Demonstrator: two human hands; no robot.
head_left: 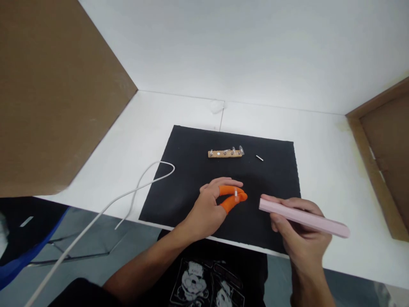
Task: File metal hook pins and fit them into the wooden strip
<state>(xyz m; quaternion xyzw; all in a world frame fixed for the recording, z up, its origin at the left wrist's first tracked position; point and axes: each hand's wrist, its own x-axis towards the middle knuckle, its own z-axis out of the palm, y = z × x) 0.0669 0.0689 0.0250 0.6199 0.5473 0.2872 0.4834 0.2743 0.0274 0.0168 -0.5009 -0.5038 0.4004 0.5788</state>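
Orange finger covers sit on the thumb and index finger of my left hand [212, 205], which pinches a small clear piece [236, 194] above the black mat [188, 170]. In my right hand [302, 232] is a long pale pink bar [306, 219], gripped between thumb and fingers, its left end pointing toward my left hand. Beyond both hands, a narrow wooden strip [220, 154] lies on the mat with several small clear and metallic pieces on it. A short thin metallic rod [259, 158] rests to the right of the strip.
A white cable [119, 197] loops over the left edge of the mat and table. A large brown panel [64, 98] stands at the left, a brown frame [372, 170] at the right. Crumpled clear plastic [217, 106] lies near the back wall.
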